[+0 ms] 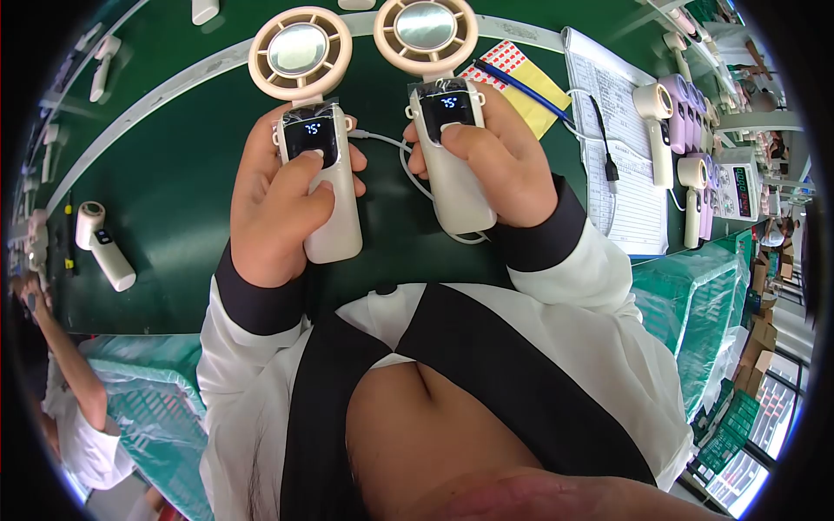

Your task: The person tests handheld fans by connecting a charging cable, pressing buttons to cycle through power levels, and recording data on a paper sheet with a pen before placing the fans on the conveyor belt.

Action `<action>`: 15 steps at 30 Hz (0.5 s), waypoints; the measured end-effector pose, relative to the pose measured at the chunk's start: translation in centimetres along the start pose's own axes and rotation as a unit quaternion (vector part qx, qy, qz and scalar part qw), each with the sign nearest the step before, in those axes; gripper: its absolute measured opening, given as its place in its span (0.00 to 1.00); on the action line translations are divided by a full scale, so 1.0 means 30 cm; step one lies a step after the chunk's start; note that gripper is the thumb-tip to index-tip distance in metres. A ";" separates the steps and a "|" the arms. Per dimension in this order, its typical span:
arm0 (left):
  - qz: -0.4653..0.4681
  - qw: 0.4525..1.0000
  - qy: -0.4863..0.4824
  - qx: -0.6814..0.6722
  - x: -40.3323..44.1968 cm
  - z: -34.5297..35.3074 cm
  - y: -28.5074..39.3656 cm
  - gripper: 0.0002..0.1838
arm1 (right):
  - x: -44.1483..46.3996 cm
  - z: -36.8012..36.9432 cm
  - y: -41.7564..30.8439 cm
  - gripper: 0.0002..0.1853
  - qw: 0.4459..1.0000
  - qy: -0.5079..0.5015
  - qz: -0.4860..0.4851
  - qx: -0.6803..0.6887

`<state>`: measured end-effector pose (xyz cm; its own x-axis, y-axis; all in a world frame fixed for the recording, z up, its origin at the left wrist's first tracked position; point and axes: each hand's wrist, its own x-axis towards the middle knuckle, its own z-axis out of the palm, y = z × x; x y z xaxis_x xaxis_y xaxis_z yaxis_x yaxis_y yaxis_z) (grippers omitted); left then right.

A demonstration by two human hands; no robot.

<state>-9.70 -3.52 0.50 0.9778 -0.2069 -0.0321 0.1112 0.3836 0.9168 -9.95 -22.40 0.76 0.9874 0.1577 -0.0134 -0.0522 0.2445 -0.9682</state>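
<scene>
My left hand (282, 195) is wrapped round a cream handheld fan (334, 230), its thumb on the button below the dark display. A second cream handheld fan (460, 195) is gripped in my right hand (508, 156), the thumb likewise at its button. Both displays are lit and read 75. Each fan has a round open-spoked head with a shiny mirror-like disc and points away from me. A white cable (378, 136) runs between the two fans and loops behind the right one. The fingers behind the handles are partly hidden.
On the green table (174, 226) another fan (106, 246) lies at left. At right are a paper form (638, 221), a blue pen (521, 87), a sticker sheet (499, 65), a black-tipped cable (611, 165), several fans and a meter (738, 187). A co-worker's arm (74, 360) shows at far left.
</scene>
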 end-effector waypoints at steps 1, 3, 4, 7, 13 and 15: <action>0.004 1.000 0.008 -0.012 0.002 -0.001 -0.005 0.30 | 0.003 -0.001 0.009 0.16 1.000 -0.003 0.004 -0.007; 0.016 0.999 0.025 -0.038 0.011 -0.001 -0.006 0.29 | 0.011 -0.005 0.015 0.16 1.000 -0.011 0.008 -0.024; 0.023 0.999 0.025 -0.040 0.015 -0.004 0.000 0.29 | 0.017 -0.006 0.011 0.16 0.999 -0.015 0.004 -0.028; 0.038 0.999 0.025 0.026 0.022 -0.032 0.027 0.27 | 0.044 0.001 0.004 0.15 0.997 -0.038 0.042 -0.059; 0.030 0.986 0.113 0.115 0.046 -0.119 0.069 0.24 | 0.181 0.075 0.014 0.16 0.980 -0.116 0.092 -0.131; 0.040 0.986 0.126 0.102 0.048 -0.137 0.066 0.24 | 0.197 0.096 0.022 0.16 0.981 -0.126 0.093 -0.115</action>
<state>-7.35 0.64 0.64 0.9979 0.0571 -0.0307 0.0190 0.1950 0.9806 -4.58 -18.54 0.76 0.8942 0.4179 -0.1603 -0.1638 -0.0278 -0.9861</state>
